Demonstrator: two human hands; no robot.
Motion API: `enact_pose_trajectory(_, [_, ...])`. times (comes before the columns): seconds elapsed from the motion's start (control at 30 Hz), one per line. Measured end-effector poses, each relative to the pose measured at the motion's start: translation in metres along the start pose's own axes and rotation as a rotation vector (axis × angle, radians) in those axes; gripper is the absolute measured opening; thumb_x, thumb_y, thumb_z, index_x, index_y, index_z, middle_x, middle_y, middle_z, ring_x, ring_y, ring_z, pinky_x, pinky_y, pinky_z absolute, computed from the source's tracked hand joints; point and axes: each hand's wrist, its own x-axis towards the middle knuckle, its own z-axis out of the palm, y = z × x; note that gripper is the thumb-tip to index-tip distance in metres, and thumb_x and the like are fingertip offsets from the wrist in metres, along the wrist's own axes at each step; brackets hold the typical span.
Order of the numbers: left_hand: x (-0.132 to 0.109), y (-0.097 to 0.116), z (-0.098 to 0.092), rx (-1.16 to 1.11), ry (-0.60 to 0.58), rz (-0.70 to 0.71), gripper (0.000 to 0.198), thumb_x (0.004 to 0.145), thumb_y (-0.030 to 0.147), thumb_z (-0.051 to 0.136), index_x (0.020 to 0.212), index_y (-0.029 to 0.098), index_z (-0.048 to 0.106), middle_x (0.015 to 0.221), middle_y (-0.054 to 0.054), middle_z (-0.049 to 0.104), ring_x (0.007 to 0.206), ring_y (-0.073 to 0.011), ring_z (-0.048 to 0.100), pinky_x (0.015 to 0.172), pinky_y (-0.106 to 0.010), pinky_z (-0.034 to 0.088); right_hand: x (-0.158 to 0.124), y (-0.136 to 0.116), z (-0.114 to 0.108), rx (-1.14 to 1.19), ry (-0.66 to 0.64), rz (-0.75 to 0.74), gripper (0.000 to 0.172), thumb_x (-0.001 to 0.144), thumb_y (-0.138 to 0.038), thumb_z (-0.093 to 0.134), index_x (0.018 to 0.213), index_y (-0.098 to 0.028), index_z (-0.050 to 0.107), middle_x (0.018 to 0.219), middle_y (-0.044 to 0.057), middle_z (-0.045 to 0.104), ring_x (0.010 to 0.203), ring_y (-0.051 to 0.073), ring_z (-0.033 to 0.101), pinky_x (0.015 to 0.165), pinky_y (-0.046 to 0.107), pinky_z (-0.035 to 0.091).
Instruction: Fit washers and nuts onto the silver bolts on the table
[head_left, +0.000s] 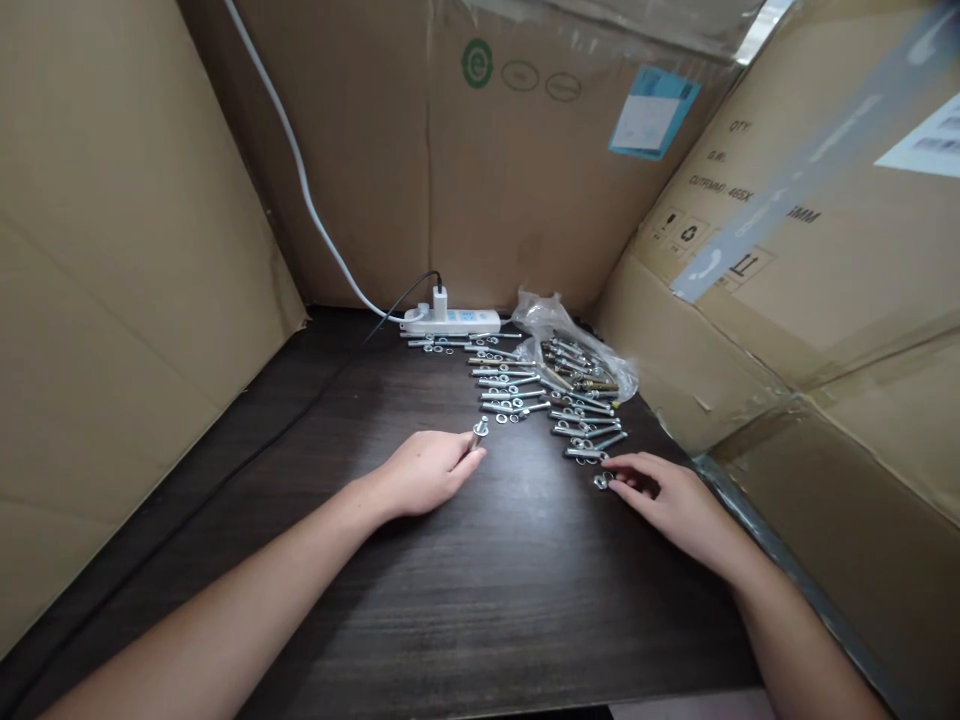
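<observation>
My left hand (424,470) rests on the dark wooden table (465,590), its fingers closed round a silver bolt (478,433) that sticks out past the fingertips. My right hand (667,495) lies lower right, fingers bent and pinching at small washers (601,481) on the table. Just beyond both hands lie rows of bolts with washers (510,385) and a second row of bolts (589,425). A clear plastic bag (570,345) with more bolts sits behind them.
A white power strip (450,320) with a plug and a white cable (300,170) lies at the back of the table. Cardboard walls (112,300) close in the left, back and right sides.
</observation>
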Motion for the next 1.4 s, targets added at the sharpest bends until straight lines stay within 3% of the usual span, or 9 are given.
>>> enact_pose_trajectory(0.17, [-0.001,0.001,-0.001,-0.002,0.003,0.000,0.041,0.095,0.042,0.027,0.073,0.019,0.052,0.069,-0.003,0.061,0.062,-0.0177,0.056,0.058,-0.027,0.033,0.010,-0.004,-0.003,-0.046,-0.016,-0.006,0.021,0.081,-0.031,0.053,0.091,-0.020,0.069,0.081,0.004,0.066,0.070,0.018,0.061,0.066,0.031,0.048])
enact_pose_trajectory(0.43, [-0.001,0.001,-0.001,0.016,-0.003,0.004,0.041,0.095,0.043,0.027,0.075,0.018,0.054,0.071,-0.004,0.063,0.065,-0.0193,0.058,0.059,-0.028,0.035,0.014,-0.006,-0.006,-0.079,-0.073,0.001,0.013,0.079,-0.027,0.054,0.074,-0.018,0.063,0.067,0.001,0.063,0.060,0.015,0.056,0.057,0.028,0.044])
enact_pose_trajectory(0.53, [-0.001,0.000,0.000,0.055,-0.010,0.015,0.042,0.095,0.042,0.026,0.075,0.019,0.055,0.072,-0.005,0.064,0.065,-0.0202,0.059,0.059,-0.028,0.035,0.018,-0.028,-0.013,-0.015,-0.042,-0.045,0.015,0.083,-0.029,0.053,0.078,-0.019,0.063,0.070,0.002,0.064,0.062,0.016,0.058,0.059,0.028,0.046])
enact_pose_trajectory(0.67, [-0.001,0.001,0.001,0.092,0.006,0.034,0.042,0.095,0.042,0.027,0.075,0.019,0.055,0.071,-0.005,0.064,0.065,-0.0211,0.061,0.058,-0.028,0.035,0.035,-0.078,-0.013,0.138,0.054,-0.214,0.019,0.086,-0.033,0.054,0.086,-0.019,0.066,0.087,0.005,0.069,0.080,0.019,0.063,0.073,0.032,0.049])
enact_pose_trajectory(0.87, [-0.003,0.001,0.001,0.101,0.006,0.055,0.036,0.095,0.038,0.031,0.078,0.019,0.055,0.076,-0.005,0.067,0.068,-0.0210,0.062,0.059,-0.028,0.037,0.064,-0.128,0.016,0.103,0.212,-0.465,0.021,0.090,-0.027,0.050,0.090,-0.020,0.069,0.086,0.006,0.069,0.079,0.018,0.063,0.074,0.030,0.050])
enact_pose_trajectory(1.03, [-0.004,0.000,0.001,0.113,0.004,0.053,0.038,0.095,0.038,0.029,0.079,0.018,0.057,0.075,-0.006,0.068,0.068,-0.0212,0.064,0.059,-0.028,0.038,0.064,-0.124,0.036,-0.037,0.342,-0.612,0.022,0.089,-0.023,0.050,0.099,-0.020,0.069,0.090,0.007,0.069,0.083,0.019,0.063,0.078,0.031,0.051])
enact_pose_trajectory(1.2, [-0.004,0.000,0.000,0.073,0.002,0.058,0.039,0.096,0.040,0.027,0.084,0.018,0.058,0.080,-0.006,0.068,0.072,-0.0213,0.064,0.061,-0.027,0.039,0.061,-0.123,0.040,-0.032,0.394,-0.695,0.022,0.087,-0.020,0.054,0.103,-0.019,0.068,0.091,0.007,0.071,0.080,0.018,0.065,0.075,0.031,0.052])
enact_pose_trajectory(1.3, [-0.003,0.001,-0.001,0.056,0.002,0.037,0.038,0.096,0.041,0.029,0.083,0.018,0.057,0.080,-0.005,0.068,0.071,-0.0204,0.063,0.061,-0.027,0.038,0.055,-0.119,0.029,-0.009,0.399,-0.652,0.021,0.087,-0.020,0.054,0.103,-0.019,0.068,0.091,0.007,0.071,0.081,0.018,0.065,0.076,0.031,0.052])
enact_pose_trajectory(1.4, [-0.003,0.002,-0.002,0.064,0.000,0.025,0.039,0.096,0.041,0.028,0.079,0.018,0.055,0.076,-0.005,0.066,0.069,-0.0207,0.062,0.059,-0.028,0.036,0.039,-0.099,0.011,-0.020,0.349,-0.492,0.019,0.088,-0.023,0.051,0.094,-0.019,0.068,0.089,0.006,0.070,0.080,0.018,0.065,0.075,0.031,0.052])
